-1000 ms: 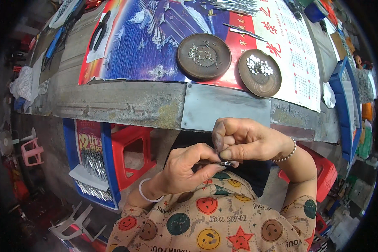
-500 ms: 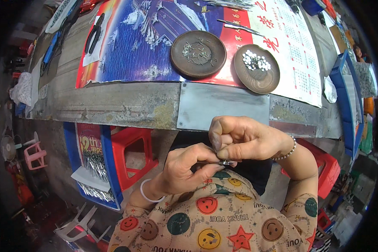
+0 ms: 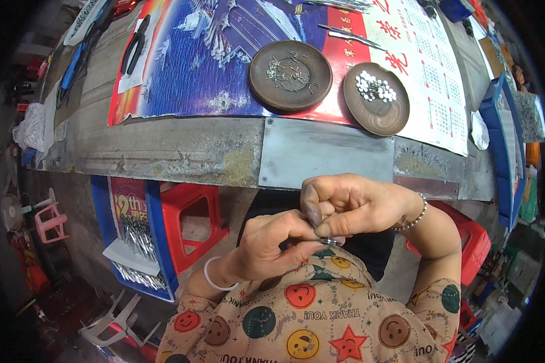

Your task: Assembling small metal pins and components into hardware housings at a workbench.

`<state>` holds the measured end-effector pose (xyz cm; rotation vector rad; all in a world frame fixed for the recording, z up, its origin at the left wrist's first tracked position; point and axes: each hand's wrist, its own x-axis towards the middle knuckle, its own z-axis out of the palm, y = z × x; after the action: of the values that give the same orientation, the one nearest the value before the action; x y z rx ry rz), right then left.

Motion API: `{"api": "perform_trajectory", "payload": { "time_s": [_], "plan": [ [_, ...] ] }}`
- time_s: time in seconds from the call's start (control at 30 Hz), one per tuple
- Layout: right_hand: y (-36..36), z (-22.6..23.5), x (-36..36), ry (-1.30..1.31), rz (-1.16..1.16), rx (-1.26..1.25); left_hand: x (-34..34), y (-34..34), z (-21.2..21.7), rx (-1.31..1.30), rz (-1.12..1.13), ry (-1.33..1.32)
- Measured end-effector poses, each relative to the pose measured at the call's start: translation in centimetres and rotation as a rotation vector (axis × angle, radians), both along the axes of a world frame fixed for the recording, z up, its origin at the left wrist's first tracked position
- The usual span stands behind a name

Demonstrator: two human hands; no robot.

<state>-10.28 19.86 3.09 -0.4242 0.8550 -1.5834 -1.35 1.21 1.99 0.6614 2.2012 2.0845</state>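
In front of my body, my left hand (image 3: 277, 242) pinches a small shiny metal part (image 3: 329, 241) between thumb and fingers; most of it is hidden. Touching it from the right is my right hand (image 3: 363, 207), its thumb and forefinger pressed together over the part. Whatever those fingertips hold is too small to make out. Beyond my hands, a round brown dish (image 3: 260, 91) contains several thin metal pins (image 3: 287, 74). Beside it, a second wooden dish (image 3: 381, 121) holds small round white pieces (image 3: 369, 86) with a few dark ones among them.
A grey metal plate (image 3: 327, 151) covers the workbench edge. Tweezers (image 3: 351, 37) and black pliers (image 3: 136, 47) lie on the poster (image 3: 181, 85). Left of me, a blue crate (image 3: 166, 266) of metal pieces stands near a red stool (image 3: 194, 218). Another blue crate (image 3: 502, 139) is at right.
Both hands stay together, with the right hand slightly lower. The metal part sits a little lower and farther right in the picture. The dishes appear shifted slightly as the view moved.
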Motion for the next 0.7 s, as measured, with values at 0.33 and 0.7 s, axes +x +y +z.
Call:
{"api": "perform_trajectory", "payload": {
  "time_s": [0.33,0.7],
  "plan": [
    [0.3,0.4,-0.8,-0.058,0.127,0.04,-0.1,0.6,-0.1,-0.02,0.047,0.164],
    [0.1,1.9,-2.0,0.5,0.19,-0.134,-0.5,0.1,0.6,-0.047,0.003,0.133]
  ]
}}
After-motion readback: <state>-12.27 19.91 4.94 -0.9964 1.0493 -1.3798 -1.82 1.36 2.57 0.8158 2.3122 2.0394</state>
